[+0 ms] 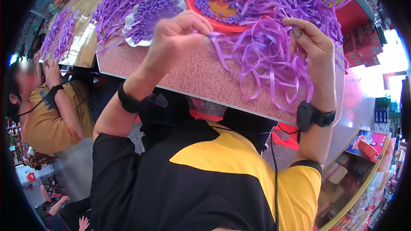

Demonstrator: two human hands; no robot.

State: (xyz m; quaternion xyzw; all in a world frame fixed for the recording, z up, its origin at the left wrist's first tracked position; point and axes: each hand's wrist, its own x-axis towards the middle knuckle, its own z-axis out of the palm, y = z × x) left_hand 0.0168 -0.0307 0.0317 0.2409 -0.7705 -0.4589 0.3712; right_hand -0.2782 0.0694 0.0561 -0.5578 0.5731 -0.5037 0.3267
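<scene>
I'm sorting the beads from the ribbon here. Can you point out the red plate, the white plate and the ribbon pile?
red plate (212, 24), head view, near rim
white plate (128, 22), head view, left rim
ribbon pile (265, 55), head view, middle of the strands

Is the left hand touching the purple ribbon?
Touching. The head view shows the left hand pinching a strand of the purple ribbon between its fingertips, above the speckled table.

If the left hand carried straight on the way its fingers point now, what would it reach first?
Probably the loose purple ribbon strips just past the left hand's pinched fingertips, which already grip one strand; the red plate lies farther up. Depth is uncertain.
</scene>
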